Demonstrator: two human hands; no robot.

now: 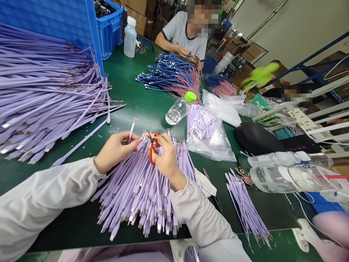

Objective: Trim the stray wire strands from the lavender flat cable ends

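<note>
My left hand [117, 150] pinches a purple flat cable [131, 130] whose stripped wire end points up. In my right hand [167, 157] is a pair of orange-handled cutters [151, 151], the dark jaws angled up and left, close to my left fingertips. Beneath both hands spreads a heap of purple USB cables [141, 193], plugs towards me and frayed copper ends away. Whether the jaws touch a wire I cannot make out.
A large purple cable pile [40, 94] lies left by a blue crate wall [94, 32]. Beyond stand a green-capped bottle [177, 111] and a bag of purple cables [208, 134]. A co-worker [182, 32] handles blue cables [166, 74]. A smaller purple bundle [245, 207] lies right, near bottles [275, 179].
</note>
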